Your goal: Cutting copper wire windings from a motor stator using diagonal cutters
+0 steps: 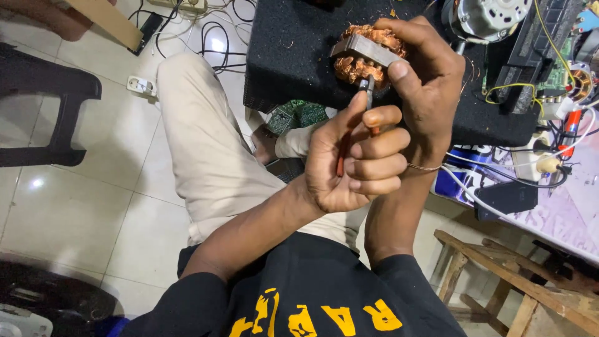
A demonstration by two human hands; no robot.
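My right hand point(430, 87) grips a motor stator point(359, 56), a grey steel core wound with copper wire, and holds it above the black mat. My left hand point(355, 165) sits just below it, closed around small pliers point(342, 156) with red handles. The dark jaws of the pliers point up and touch the copper winding on the stator's underside. My legs in beige trousers point(206, 156) lie under both hands.
A black mat point(287, 50) covers the bench ahead, with a silver motor point(486, 15) at its far right. Green circuit boards point(296, 115) lie below the mat's edge. A black plastic stool point(43, 93) stands left, a wooden frame point(511, 281) lower right, cables and a wall socket point(140, 85) on the tiles.
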